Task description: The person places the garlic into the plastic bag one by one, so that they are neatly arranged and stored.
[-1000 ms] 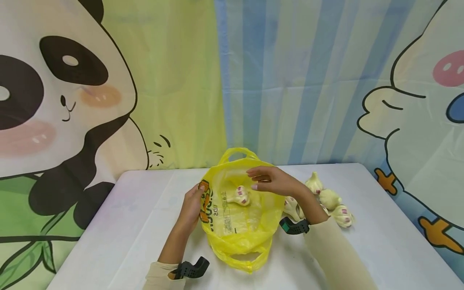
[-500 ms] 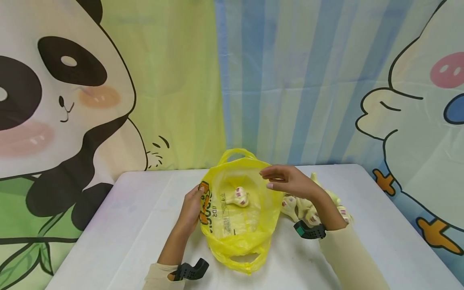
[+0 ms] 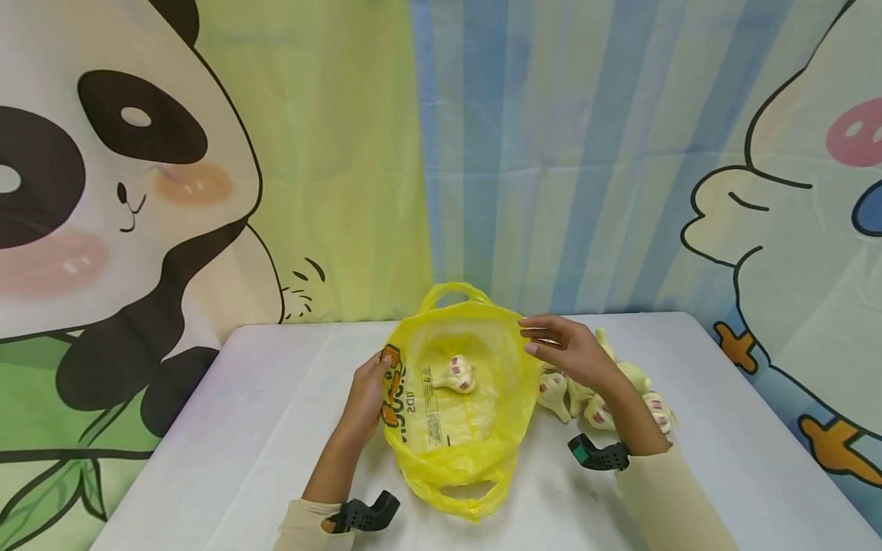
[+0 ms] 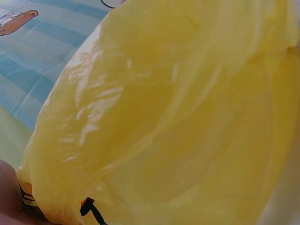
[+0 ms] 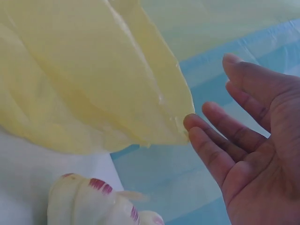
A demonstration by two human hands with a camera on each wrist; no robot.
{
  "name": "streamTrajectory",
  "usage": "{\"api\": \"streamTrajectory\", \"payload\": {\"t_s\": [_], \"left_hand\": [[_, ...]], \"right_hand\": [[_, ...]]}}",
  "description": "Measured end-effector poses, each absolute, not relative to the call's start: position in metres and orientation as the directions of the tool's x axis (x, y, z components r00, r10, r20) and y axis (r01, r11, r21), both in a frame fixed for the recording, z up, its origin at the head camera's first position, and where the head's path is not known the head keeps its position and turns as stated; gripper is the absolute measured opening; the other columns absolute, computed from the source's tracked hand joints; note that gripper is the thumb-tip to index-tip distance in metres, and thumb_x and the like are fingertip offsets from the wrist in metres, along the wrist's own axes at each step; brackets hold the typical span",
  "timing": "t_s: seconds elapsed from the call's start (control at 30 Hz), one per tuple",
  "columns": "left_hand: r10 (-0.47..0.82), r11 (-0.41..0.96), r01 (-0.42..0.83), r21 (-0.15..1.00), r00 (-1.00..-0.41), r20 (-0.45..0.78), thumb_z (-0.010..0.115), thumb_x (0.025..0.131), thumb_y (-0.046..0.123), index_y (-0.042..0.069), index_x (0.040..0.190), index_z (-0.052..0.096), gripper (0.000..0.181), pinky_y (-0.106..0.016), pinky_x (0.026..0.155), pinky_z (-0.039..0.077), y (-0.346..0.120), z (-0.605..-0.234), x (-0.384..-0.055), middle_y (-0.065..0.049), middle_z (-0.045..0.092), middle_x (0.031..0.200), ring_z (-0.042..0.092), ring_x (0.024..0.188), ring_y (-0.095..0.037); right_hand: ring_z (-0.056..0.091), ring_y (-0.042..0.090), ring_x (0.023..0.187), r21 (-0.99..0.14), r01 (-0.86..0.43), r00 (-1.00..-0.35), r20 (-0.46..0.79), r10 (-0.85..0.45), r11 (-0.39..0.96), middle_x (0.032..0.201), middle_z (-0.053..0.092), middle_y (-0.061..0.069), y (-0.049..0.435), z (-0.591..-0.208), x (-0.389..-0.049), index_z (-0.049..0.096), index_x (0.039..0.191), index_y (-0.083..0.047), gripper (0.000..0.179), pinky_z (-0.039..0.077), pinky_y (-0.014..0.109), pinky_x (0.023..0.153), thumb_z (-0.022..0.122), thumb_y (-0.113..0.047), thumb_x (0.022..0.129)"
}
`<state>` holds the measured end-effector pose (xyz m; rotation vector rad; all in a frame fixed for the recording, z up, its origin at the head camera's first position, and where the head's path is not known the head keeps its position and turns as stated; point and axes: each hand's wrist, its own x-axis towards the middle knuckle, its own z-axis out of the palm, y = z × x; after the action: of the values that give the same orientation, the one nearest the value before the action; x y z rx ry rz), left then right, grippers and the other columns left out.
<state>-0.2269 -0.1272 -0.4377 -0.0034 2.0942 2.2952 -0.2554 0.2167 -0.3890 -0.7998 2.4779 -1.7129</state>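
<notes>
R hand (image 3: 570,348) has slid rightward vs a sec ago, from over the mouth of the thin yellow see-through plastic carrier bag (image 3: 458,459) out to its R edge; bag & L hand (image 3: 367,392) haven't really budged. So now: R hand's relaxed, fingers loosely extended, nothing in it, fingertips right by the rim, can't tell if touching. L hand grips the bag's L side, thumb inside, mouth wide.

Doing this bit well, imo: L hand shld keep that side taut w/out yanking, since thin film prob folds in fast; R hand best clears the rim w/out snagging. Any bulb's safer held round the fat part than by the skinny neck, & passed thru mid-mouth.

Containers: just the bag, on the white table (image 3: 276,413), opening facing the head cam, loop handles far & near. Inside: one white garlic bulb w/ purple marks (image 3: 459,375), on its side, neck pointing L, approx mid-bag. No 2nd bulb visible in there, tho near folds cld hide stuff. Outside: clump of similar pale garlic bulbs (image 3: 553,394) just R of bag, partly behind the R arm, so no full count.
</notes>
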Motion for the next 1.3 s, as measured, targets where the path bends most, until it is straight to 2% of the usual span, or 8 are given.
{"api": "streamTrajectory", "payload": {"t_s": [0.4, 0.73, 0.87, 1.13, 1.3], "left_hand": [[0.027, -0.091, -0.021, 0.996, -0.999, -0.019, 0.037, 0.106, 0.032, 0.006, 0.139, 0.051, 0.044, -0.047, 0.082, 0.050, -0.128, -0.438, -0.228, -0.027, 0.056, 0.111, 0.058, 0.096, -0.038], [0.032, -0.112, -0.031, 0.993, -0.999, -0.028, 0.036, 0.107, 0.032, 0.009, 0.144, 0.045, 0.045, -0.051, 0.092, 0.045, -0.128, -0.437, -0.228, -0.028, 0.053, 0.122, 0.052, 0.110, -0.044], [0.017, -0.109, -0.041, 0.993, -0.999, -0.040, 0.036, 0.106, 0.031, 0.010, 0.142, 0.048, 0.043, -0.050, 0.089, 0.047, -0.129, -0.437, -0.228, -0.029, 0.054, 0.119, 0.053, 0.108, -0.045], [0.017, -0.086, -0.049, 0.995, -0.999, -0.047, 0.037, 0.107, 0.032, 0.007, 0.142, 0.047, 0.044, -0.047, 0.088, 0.048, -0.129, -0.435, -0.227, -0.022, 0.058, 0.116, 0.059, 0.101, -0.035], [0.018, -0.097, -0.047, 0.994, -0.999, -0.046, 0.037, 0.107, 0.032, 0.008, 0.141, 0.049, 0.044, -0.047, 0.085, 0.049, -0.129, -0.436, -0.228, -0.025, 0.057, 0.113, 0.058, 0.099, -0.037]], "right_hand": [[0.049, 0.037, 0.126, -0.887, -0.390, -0.897, 0.307, -0.317, 0.245, 0.139, 0.048, 0.019, 0.230, -0.397, -0.249, 0.051, 0.137, -0.003, 0.047, 0.050, 0.028, 0.090, 0.066, -0.017, 0.095], [0.042, 0.040, 0.131, -0.905, -0.372, -0.903, 0.302, -0.306, 0.205, 0.146, 0.040, 0.018, 0.238, -0.417, -0.243, 0.044, 0.143, -0.005, 0.052, 0.046, 0.027, 0.094, 0.064, -0.013, 0.096], [0.041, 0.040, 0.131, -0.912, -0.370, -0.898, 0.301, -0.321, 0.177, 0.146, 0.039, 0.020, 0.238, -0.426, -0.240, 0.043, 0.142, -0.002, 0.052, 0.044, 0.025, 0.096, 0.065, -0.009, 0.095], [0.041, 0.039, 0.131, -0.922, -0.337, -0.915, 0.273, -0.296, 0.190, 0.145, 0.040, 0.019, 0.238, -0.443, -0.235, 0.046, 0.139, 0.000, 0.051, 0.041, 0.025, 0.099, 0.067, -0.011, 0.094], [0.041, 0.038, 0.131, -0.920, -0.336, -0.922, 0.278, -0.270, 0.200, 0.144, 0.041, 0.021, 0.238, -0.448, -0.234, 0.046, 0.138, 0.003, 0.053, 0.040, 0.031, 0.101, 0.068, -0.010, 0.092]]}}
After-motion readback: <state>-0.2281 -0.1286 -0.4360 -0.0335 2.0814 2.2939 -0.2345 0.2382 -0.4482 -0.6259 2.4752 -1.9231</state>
